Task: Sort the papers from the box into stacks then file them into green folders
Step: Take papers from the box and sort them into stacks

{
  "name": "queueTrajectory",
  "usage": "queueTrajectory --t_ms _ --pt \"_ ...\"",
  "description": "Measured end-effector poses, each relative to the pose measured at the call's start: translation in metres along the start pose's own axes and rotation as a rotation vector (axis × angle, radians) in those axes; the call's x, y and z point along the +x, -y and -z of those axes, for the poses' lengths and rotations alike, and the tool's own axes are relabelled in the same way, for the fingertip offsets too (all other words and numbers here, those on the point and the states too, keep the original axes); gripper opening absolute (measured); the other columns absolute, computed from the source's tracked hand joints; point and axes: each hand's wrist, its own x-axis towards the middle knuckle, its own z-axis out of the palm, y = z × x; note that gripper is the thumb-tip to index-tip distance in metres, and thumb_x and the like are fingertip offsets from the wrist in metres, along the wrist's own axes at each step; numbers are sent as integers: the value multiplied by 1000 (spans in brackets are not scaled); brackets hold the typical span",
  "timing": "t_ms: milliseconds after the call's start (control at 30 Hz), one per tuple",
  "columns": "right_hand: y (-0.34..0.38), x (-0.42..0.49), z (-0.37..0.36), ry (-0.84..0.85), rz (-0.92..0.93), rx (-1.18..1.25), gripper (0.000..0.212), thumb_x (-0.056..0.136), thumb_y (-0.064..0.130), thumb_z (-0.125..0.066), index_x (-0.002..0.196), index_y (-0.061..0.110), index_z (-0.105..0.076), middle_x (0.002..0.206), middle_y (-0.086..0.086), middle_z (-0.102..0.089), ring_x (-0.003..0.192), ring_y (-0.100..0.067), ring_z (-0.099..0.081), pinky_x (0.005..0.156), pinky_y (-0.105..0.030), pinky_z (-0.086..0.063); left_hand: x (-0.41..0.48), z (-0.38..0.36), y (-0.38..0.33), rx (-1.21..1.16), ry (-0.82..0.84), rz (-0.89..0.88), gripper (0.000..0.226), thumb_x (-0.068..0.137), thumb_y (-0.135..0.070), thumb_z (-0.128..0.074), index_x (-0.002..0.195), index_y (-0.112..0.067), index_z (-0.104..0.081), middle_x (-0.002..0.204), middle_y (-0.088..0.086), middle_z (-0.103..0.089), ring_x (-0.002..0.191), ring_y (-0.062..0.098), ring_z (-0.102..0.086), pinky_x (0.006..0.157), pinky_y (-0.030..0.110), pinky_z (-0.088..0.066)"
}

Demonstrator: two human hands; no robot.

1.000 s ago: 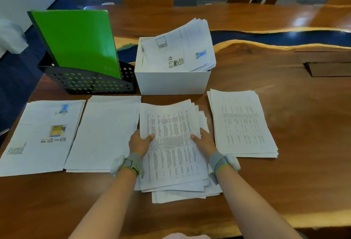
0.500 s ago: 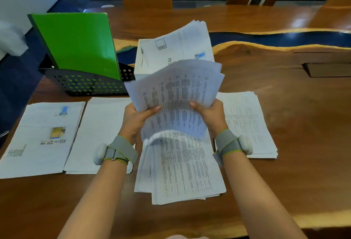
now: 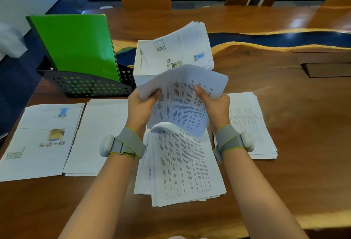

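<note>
**A:** Which way does the held sheaf (image 3: 182, 96) point?

**B:** Its long axis runs away from the person, toward the white box (image 3: 139, 76); the far end is raised and bends over, and the near end hangs above the middle stack (image 3: 182, 172).

**A:** And the hands?

**B:** The left hand (image 3: 141, 105) grips the left edge of the sheaf, with the thumb on the printed face and the fingers curled behind; the right hand (image 3: 214, 105) grips the right edge in the same way; both are above the desk (image 3: 294, 162), just in front of the box.

**A:** How many stacks do you count?

**B:** Four on the desk, in one row, each with its long axis away from the person: the picture stack (image 3: 38, 140) at the far left, the pale stack (image 3: 98, 136) just beside it, the middle stack, and the right stack (image 3: 252, 124).

**A:** And the rest?

**B:** One bundle of box papers (image 3: 182, 48) sticks out over the rim of the box and leans to the right; one green folder (image 3: 76, 45) stands in one black rack (image 3: 85, 86), with its top leaning left; if more folders are behind it, I cannot tell; there are two grey wristbands (image 3: 125, 145), one on each wrist.
</note>
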Motion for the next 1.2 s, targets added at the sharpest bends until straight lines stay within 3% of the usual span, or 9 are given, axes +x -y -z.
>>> queueTrajectory --t_ms 133,267,433,500,667,800,900,1000,1200 --pt "-1 2 8 21 23 -2 31 66 11 -84 93 12 -69 99 -14 -72 97 -35 -68 85 -46 -56 -1 7 -1 -16 30 -89 37 71 -17 -79 104 -23 -64 104 4 -68 98 20 -65 82 33 -57" --pt "-48 -8 23 -16 -114 -86 34 72 5 -79 103 9 -66 106 -13 -70 94 -25 -68 86 -35 -56 -14 15 48 36 40 105 48 74 -7 -78 119 -14 -60 113 3 -68 106 20 -64 90 37 -53" --pt "-87 -19 36 0 -186 -257 46 91 12 -60 135 5 -47 126 -9 -60 115 -22 -56 104 -37 -43 -22 15 94 211 32 289 21 90 -14 -63 110 -17 -58 111 8 -63 106 25 -57 86 33 -45" --pt "-88 -15 41 -39 -184 -288 38 93 15 -59 128 3 -54 117 -8 -64 110 -23 -58 101 -38 -45 -20 13 97 275 5 239 14 89 -15 -64 102 -19 -60 105 9 -64 96 22 -57 82 31 -45" --pt "-78 2 74 -182 -148 -282 15 91 11 -60 106 12 -63 100 -7 -67 95 -21 -61 88 -31 -49 -20 -7 95 399 77 161 14 85 -25 -68 99 -23 -65 90 -14 -66 85 6 -64 73 20 -53" --pt "-83 8 117 -334 -177 -437 21 92 11 -60 99 -8 -62 105 -26 -64 98 -39 -60 92 -47 -50 -26 -28 114 571 176 208 14 87 -22 -66 84 -8 -65 80 2 -66 75 19 -61 72 30 -50" --pt "-84 8 148 -428 -191 -559 21 92 13 -59 94 -8 -62 94 -19 -65 94 -37 -61 81 -33 -47 -35 -49 134 644 254 276 21 89 -18 -64 77 -1 -61 72 7 -59 69 19 -51 67 27 -42" --pt "-83 11 173 -498 -222 -634 20 93 15 -58 95 -5 -62 97 -19 -65 88 -33 -58 74 -28 -41 -41 -76 147 639 310 325 21 87 -17 -66 75 0 -63 74 11 -62 70 20 -55 72 29 -49" --pt "-68 38 215 -549 -275 -716 24 93 18 -57 107 -1 -59 106 -21 -63 97 -37 -59 74 -34 -43 -35 -130 151 696 380 368 21 88 -17 -67 75 -2 -63 63 10 -62 56 16 -57 68 27 -51"
